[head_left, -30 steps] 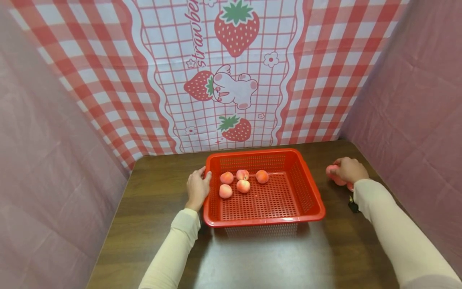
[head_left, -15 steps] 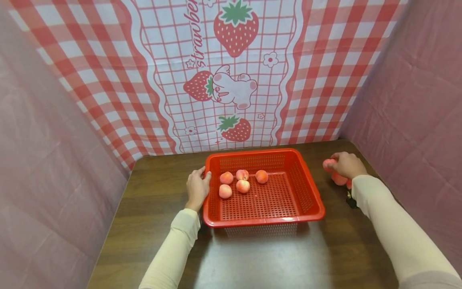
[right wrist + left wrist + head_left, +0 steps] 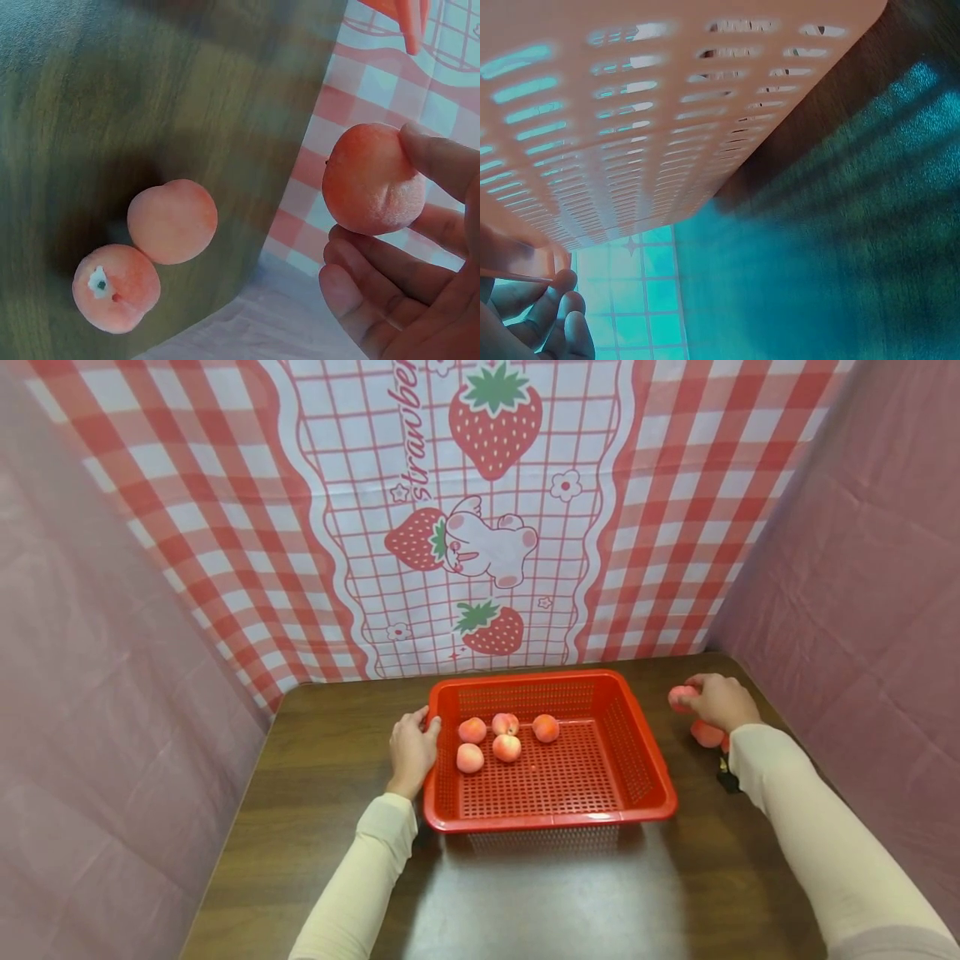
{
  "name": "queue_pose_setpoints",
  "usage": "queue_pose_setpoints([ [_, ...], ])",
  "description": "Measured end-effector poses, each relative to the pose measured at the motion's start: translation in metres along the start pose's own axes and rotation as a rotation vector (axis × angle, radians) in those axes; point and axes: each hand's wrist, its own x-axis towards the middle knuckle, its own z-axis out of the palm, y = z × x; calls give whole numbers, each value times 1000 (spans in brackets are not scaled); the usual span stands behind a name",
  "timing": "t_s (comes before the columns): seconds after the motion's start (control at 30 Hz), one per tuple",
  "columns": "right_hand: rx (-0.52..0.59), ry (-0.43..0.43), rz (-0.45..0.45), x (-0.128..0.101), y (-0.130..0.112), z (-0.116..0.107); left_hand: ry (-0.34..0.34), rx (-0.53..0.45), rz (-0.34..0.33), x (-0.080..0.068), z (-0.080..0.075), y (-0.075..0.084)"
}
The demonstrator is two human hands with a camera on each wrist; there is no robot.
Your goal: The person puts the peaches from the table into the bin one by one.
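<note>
My right hand [image 3: 724,702] pinches a peach [image 3: 373,180] between thumb and fingers, raised over the table at the right. Below it two more peaches [image 3: 172,221] lie side by side on the wood, partly covered by the hand in the head view. At the left end of a red plastic basket [image 3: 551,817], my left hand [image 3: 412,752] grips the rim [image 3: 536,262], thumb on the inner side and fingers outside. Several peaches [image 3: 506,747] sit inside the basket, grouped toward its left half.
A small black object [image 3: 728,778] lies on the wooden table [image 3: 315,827] near the right sleeve. Behind the table hangs a checked strawberry cloth [image 3: 495,552], with pink fabric [image 3: 840,568] along both sides.
My right hand has lifted a peach away from the two others and moved slightly left and toward the back. The left hand stays on the basket rim.
</note>
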Motion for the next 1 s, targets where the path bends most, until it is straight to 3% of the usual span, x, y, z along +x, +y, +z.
queue_pose_setpoints([
  [0.27,11,45,-24,3,-6,3,-6,-5,-11,0,0,0],
  [1.0,54,61,-26,9,-22,4,-3,-12,-13,1,1,0],
])
